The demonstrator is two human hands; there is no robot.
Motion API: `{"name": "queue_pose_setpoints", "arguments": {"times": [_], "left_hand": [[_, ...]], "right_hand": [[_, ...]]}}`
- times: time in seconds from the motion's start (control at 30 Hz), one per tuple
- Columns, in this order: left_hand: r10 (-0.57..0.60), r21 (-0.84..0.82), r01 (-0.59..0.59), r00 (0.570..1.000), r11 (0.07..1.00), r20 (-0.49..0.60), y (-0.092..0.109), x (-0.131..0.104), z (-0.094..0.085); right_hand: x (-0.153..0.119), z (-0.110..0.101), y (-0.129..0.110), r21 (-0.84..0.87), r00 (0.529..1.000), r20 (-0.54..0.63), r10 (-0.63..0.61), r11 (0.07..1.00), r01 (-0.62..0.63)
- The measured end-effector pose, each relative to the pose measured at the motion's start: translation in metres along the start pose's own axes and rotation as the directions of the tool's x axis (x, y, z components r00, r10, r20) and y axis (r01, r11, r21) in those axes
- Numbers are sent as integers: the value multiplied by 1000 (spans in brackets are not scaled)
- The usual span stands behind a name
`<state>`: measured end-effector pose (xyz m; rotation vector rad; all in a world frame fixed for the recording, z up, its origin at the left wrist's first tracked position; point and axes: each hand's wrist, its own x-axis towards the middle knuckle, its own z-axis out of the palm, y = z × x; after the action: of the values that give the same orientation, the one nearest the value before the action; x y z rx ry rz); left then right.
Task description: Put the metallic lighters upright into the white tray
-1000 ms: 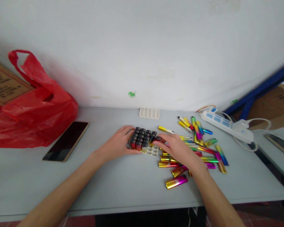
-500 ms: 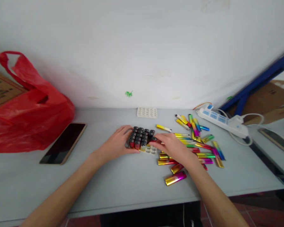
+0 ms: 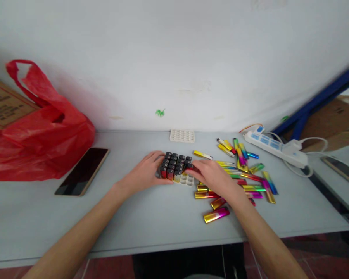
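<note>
Several lighters with black tops (image 3: 171, 164) stand upright in rows in a white tray (image 3: 187, 179), whose right front holes show bare. My left hand (image 3: 147, 169) is curved around the left side of this block, its fingers and thumb against the lighters. At the block's right side my right hand (image 3: 208, 172) pinches a lighter with a black top (image 3: 189, 166), tilted over the tray. Loose shiny lighters (image 3: 216, 215) in gold, red, purple, green and blue lie in a pile beside and beyond my right hand.
Against the wall lies a second white tray (image 3: 182, 136) with round holes. A phone (image 3: 83, 171) and a red plastic bag (image 3: 46, 143) are on the left, with a cardboard box (image 3: 6, 102) behind. On the right are a power strip (image 3: 275, 147) with cables and a blue frame (image 3: 322, 99).
The whole view has shifted slightly. My right hand still pinches the lighter at the block's right side, and my left hand stays against the left side.
</note>
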<state>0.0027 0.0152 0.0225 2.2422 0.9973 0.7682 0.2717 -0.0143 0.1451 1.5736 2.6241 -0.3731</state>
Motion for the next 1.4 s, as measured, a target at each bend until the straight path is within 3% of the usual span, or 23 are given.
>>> {"name": "queue_pose_setpoints", "arguments": {"times": [0.17, 0.27, 0.33, 0.4, 0.5, 0.57, 0.73, 0.9, 1.13, 1.27, 1.4], "left_hand": [[13, -14, -13, 1000, 1000, -24, -1, 0, 0], [13, -20, -14, 1000, 1000, -26, -2, 1, 1], [7, -19, -7, 1000, 1000, -13, -1, 1, 0], [-1, -16, 1, 1000, 1000, 0, 0, 1, -1], [-9, -16, 9, 1000, 1000, 9, 1, 1, -1], [-10, -19, 10, 1000, 1000, 7, 2, 1, -1], [-21, -14, 21, 1000, 1000, 11, 2, 0, 1], [-35, -23, 35, 999, 999, -26, 2, -1, 4], [-54, -24, 53, 998, 998, -37, 3, 0, 3], [-53, -15, 52, 998, 999, -42, 4, 1, 3], [-66, -2, 66, 995, 998, -70, 3, 1, 6]], "right_hand": [[4, -4, -5, 73, 992, 71, 104, 991, -109], [-6, -21, 15, 286, 991, 117, 67, 953, -98], [-16, -34, 36, 350, 989, 93, 112, 927, -138], [-25, -42, 56, 324, 989, 76, 127, 935, -145], [-32, -43, 72, 273, 972, 207, 114, 947, -170], [-33, -38, 73, 240, 961, 256, 106, 956, -170], [-30, -29, 65, 231, 964, 243, 108, 959, -165], [-28, -24, 65, 219, 977, 176, 121, 963, -159], [-22, -17, 69, 174, 979, -28, 201, 965, -194], [-15, -14, 67, 305, 940, -245, 238, 939, -158], [-6, -7, 60, 538, 890, -316, 328, 835, -116]]}}
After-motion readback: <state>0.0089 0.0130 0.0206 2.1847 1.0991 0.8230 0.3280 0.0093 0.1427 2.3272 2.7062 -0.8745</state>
